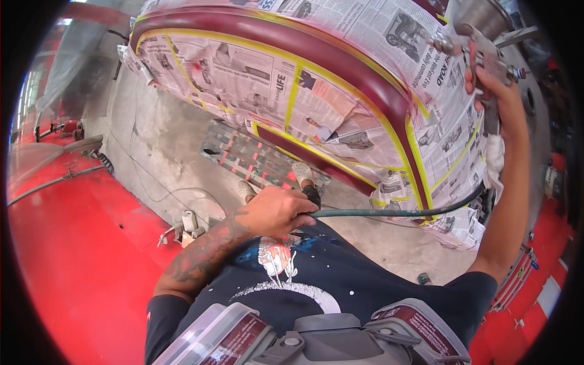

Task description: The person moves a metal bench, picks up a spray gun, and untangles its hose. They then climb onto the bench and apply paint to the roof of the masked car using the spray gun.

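My right hand, raised at the far right, is wrapped round a metal spray gun with a cup on top. The gun's nozzle points left over a newspaper-covered car body. A dark green air hose runs from below the gun, past a white cloth, to my left hand. The left fingers are closed round the hose in front of my torso. Maroon strips of the body show between newspaper and yellow masking tape.
Below the car lies a dark slatted panel on the concrete floor, close to my shoes. A small metal device stands on a round base to the left. Red surface fills the lower left. Clear plastic sheeting hangs behind it.
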Motion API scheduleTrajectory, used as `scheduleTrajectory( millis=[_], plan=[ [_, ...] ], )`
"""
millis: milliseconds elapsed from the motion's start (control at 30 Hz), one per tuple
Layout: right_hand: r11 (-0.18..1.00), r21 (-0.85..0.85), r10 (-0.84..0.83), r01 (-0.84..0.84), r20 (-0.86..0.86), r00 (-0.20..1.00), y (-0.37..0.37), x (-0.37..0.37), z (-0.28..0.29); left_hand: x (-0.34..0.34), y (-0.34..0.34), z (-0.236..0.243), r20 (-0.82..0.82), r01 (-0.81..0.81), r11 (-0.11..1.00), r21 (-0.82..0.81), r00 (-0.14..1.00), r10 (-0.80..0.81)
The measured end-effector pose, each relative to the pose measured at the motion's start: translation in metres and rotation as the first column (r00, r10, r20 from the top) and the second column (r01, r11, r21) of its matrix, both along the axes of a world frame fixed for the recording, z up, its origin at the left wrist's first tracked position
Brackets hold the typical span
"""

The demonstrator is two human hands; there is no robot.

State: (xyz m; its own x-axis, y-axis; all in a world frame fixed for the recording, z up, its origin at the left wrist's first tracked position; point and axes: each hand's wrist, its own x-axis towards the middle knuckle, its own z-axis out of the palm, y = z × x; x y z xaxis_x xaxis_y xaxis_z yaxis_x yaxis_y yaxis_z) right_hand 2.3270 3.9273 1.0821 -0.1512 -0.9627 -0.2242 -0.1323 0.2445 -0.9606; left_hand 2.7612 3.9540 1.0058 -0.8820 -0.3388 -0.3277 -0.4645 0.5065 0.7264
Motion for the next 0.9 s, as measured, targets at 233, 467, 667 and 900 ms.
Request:
scheduleTrajectory(
  millis=[233, 467, 667, 900],
  plan=[
    [0.951, 0.06, -0.302, 0.303, -0.019, 0.953, 0.108, 0.004, 0.028, -0.007, 0.009, -0.016, -0.066, 0.167, 0.984, 0.069, 0.985, -0.162],
    [0.885, 0.056, -0.452, 0.463, -0.145, 0.88, 0.134, 0.056, 0.055, 0.015, 0.005, -0.017, -0.174, 0.138, 0.99, -0.029, 0.975, -0.141],
    [0.937, 0.01, -0.346, 0.35, -0.121, 0.93, 0.099, 0.116, 0.059, 0.07, -0.008, -0.012, -0.033, 0.034, 0.999, -0.026, 0.999, -0.035],
    [0.915, -0.166, -0.372, 0.369, 0.014, 0.928, 0.049, 0.213, 0.068, 0.166, -0.025, -0.038, 0.064, -0.133, 0.985, -0.106, 0.988, 0.14]
  ],
)
